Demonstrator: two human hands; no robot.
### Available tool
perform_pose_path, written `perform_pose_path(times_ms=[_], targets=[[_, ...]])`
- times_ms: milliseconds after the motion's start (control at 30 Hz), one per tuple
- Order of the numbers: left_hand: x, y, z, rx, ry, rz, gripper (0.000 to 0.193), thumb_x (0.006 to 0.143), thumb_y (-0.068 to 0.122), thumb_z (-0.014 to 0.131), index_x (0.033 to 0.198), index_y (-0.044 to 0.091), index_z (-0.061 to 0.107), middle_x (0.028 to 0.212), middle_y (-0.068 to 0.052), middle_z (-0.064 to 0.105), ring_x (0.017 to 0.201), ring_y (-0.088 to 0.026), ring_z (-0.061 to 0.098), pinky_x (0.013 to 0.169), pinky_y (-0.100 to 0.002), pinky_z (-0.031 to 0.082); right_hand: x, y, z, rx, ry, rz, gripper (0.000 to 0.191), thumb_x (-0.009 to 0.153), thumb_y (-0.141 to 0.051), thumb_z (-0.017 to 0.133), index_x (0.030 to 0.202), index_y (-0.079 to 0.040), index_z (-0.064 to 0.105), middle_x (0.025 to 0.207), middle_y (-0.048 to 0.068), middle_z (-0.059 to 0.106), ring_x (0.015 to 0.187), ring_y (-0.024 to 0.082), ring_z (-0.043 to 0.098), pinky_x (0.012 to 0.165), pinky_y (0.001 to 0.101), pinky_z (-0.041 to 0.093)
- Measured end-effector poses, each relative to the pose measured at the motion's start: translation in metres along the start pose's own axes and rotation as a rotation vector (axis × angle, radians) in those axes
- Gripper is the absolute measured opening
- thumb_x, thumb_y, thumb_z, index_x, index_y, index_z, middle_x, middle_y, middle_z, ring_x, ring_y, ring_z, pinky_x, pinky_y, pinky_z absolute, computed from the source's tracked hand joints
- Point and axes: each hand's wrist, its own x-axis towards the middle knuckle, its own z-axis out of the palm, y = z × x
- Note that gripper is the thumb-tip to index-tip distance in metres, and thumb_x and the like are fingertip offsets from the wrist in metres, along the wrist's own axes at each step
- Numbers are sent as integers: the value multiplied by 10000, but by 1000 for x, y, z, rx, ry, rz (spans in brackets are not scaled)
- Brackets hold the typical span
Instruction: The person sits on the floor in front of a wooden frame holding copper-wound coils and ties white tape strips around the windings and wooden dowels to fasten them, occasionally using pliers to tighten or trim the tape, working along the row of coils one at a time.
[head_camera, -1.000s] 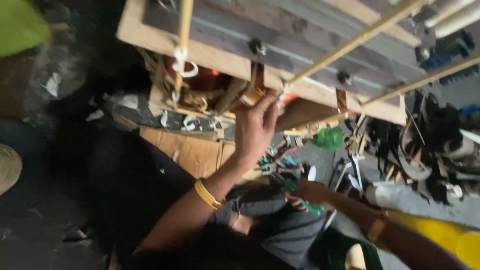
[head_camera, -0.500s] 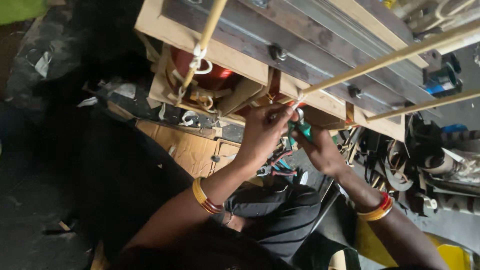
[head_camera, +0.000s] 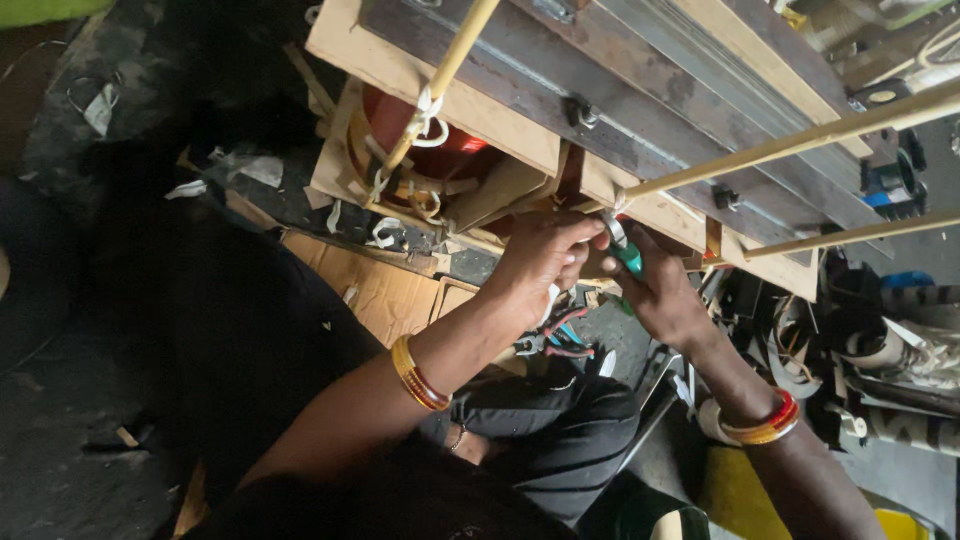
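Green-handled pliers (head_camera: 628, 258) sit in your right hand (head_camera: 662, 298), whose fingers are closed around the handle, the metal nose pointing up at the underside of the wooden frame (head_camera: 470, 110). Your left hand (head_camera: 540, 262) is right beside it, fingers (head_camera: 578, 238) curled and pinched at the same spot where a pale wooden rod (head_camera: 800, 140) meets the frame; what they pinch is too small to tell. Both wrists carry yellow and red bangles (head_camera: 420, 372). Above, grey metal bars (head_camera: 640, 90) are bolted along the frame, and an orange-red coil (head_camera: 440, 155) bound with white tape sits behind it. Below your hands lie flat brown cardboard sheets (head_camera: 370, 285), loose tools with coloured handles (head_camera: 560, 335), and a dark, littered floor (head_camera: 70, 400). At the lower right is a yellow container (head_camera: 740, 490).
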Motion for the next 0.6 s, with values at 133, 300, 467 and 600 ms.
perform_pose_path(times_ms=[133,300,467,600], targets=[[12,-3,-3,110,45,1,221,878,171,666,691,57,635,524,89,376,439,-39,257,409,-234,189,3,5,2,-6,-86,240,404,941,-227,731,1278,-27,630,1088,197,737,989,332,735,849,432,551],[17,-1,-6,146,20,18,241,904,165,657,697,49,611,532,80,392,445,-59,270,431,-256,203,5,12,6,-21,13,67,485,927,-216,741,1328,14,594,1102,250,707,1006,394,707,849,446,548],[16,0,-12,-8,-111,-111,230,940,228,609,761,84,613,518,109,319,423,-45,212,422,-240,181,4,16,5,-12,25,-48,438,942,-190,731,1296,26,591,1133,276,684,1072,447,664,908,491,520],[20,-3,-15,-43,-100,-136,218,938,229,600,782,79,629,524,111,314,423,-46,226,435,-245,199,4,20,7,-30,14,11,433,954,-219,725,1287,27,596,1113,283,684,1055,465,669,894,494,525]])
